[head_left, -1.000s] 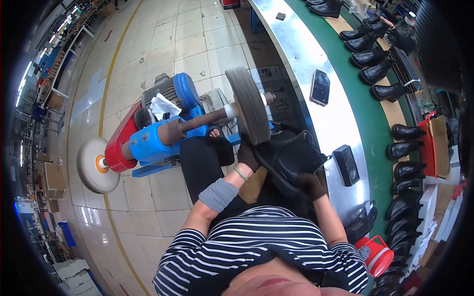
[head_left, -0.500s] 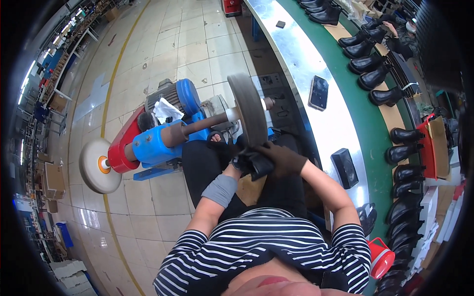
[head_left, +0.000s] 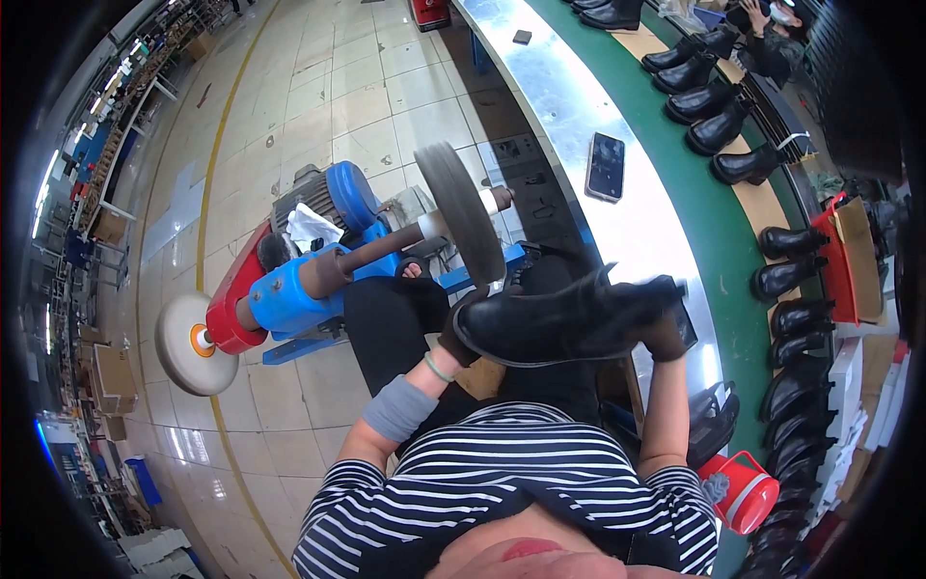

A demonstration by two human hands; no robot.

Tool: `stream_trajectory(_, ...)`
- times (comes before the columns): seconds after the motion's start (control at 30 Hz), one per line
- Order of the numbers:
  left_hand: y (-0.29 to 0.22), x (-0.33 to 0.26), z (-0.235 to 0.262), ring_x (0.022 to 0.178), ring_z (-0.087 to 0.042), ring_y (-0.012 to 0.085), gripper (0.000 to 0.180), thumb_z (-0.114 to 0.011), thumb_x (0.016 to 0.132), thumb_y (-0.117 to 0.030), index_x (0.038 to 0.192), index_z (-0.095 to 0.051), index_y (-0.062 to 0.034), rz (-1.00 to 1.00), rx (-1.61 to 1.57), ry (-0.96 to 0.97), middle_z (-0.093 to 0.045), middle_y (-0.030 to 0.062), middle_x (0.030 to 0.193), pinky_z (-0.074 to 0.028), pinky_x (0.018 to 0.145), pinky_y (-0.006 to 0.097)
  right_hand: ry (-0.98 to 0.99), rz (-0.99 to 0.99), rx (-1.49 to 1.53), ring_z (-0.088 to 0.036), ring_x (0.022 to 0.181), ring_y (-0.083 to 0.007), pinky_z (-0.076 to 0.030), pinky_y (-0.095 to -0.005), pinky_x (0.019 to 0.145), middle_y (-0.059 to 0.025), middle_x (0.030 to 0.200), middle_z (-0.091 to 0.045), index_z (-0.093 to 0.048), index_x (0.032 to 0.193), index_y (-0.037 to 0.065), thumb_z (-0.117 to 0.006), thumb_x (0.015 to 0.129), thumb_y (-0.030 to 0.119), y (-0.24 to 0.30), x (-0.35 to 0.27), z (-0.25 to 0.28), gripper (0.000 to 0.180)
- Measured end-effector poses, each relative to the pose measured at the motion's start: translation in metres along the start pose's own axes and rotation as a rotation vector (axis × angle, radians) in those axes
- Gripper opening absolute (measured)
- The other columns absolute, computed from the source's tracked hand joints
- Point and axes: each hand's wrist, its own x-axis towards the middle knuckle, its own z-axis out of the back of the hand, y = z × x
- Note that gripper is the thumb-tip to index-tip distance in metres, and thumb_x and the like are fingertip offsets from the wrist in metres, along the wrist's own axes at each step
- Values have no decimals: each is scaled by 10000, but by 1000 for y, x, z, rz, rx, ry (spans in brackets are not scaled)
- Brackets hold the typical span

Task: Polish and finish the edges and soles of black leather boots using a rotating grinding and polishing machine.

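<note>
A black leather ankle boot (head_left: 555,323) lies sideways in front of my body, between both hands, its toe to the left. My left hand (head_left: 457,340), in a dark brown glove, is closed around the toe; the boot partly hides its fingers. At the other end my right hand (head_left: 664,338), gloved alike, grips the boot, with its fingers mostly hidden. Just beyond the toe stands a dark grey buffing wheel (head_left: 459,214), blurred at its rim, mounted on a shaft of the blue and red machine (head_left: 280,294). Any gap between wheel and boot is hard to judge.
A pale disc wheel (head_left: 183,349) sits at the machine's left end. To the right, a metal tabletop (head_left: 632,227) bears a phone (head_left: 606,166). Beyond it, several black boots (head_left: 719,130) line a green conveyor (head_left: 714,232). A red bucket (head_left: 748,494) stands by my right elbow.
Both hands have moved apart and the boot has come up into full view, away from the wheel. My right hand has shifted right. The view has shifted slightly.
</note>
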Motion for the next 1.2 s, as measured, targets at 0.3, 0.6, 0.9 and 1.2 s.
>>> stream_trajectory(0.3, -38, -26, -80, 988, -613, 143, 473, -507, 960, -334, 1324, -469, -36, 441, -193, -329, -609, 88, 1151, -490, 881, 252, -463, -190, 119, -409, 1278, -299, -283, -361, 1076, -192, 1359, -447, -460, 1330, 0, -504, 901, 172, -177, -6, -153, 465)
stream_trajectory(0.6, 0, 37, -1, 976, -627, 209, 419, -428, 985, -305, 1227, -513, 27, 381, -58, -462, -614, 139, 1132, -505, 905, 344, -344, -76, -195, -580, 1030, -319, -435, -358, 897, -212, 1058, -619, -652, 1060, 5, -443, 866, 152, -188, 102, -122, 321)
stream_trajectory(0.9, 0, 20, -8, 1215, -494, 340, 476, -338, 998, -295, 1354, -389, 16, 219, -685, -97, -442, 206, 1367, -417, 1026, 430, 54, -56, -433, -645, 867, -306, -490, -345, 807, -192, 930, -662, -693, 944, 1, -480, 793, 125, -244, 146, -112, 289)
stream_trajectory(1.2, 13, -15, -13, 966, -629, 255, 332, -583, 803, -246, 1014, -641, 4, 82, -653, -538, -670, 111, 1018, -465, 944, 353, 149, -66, -3, -619, 937, -219, -478, -346, 857, -110, 1024, -656, -589, 1135, 52, -489, 935, 399, -215, 122, -80, 413)
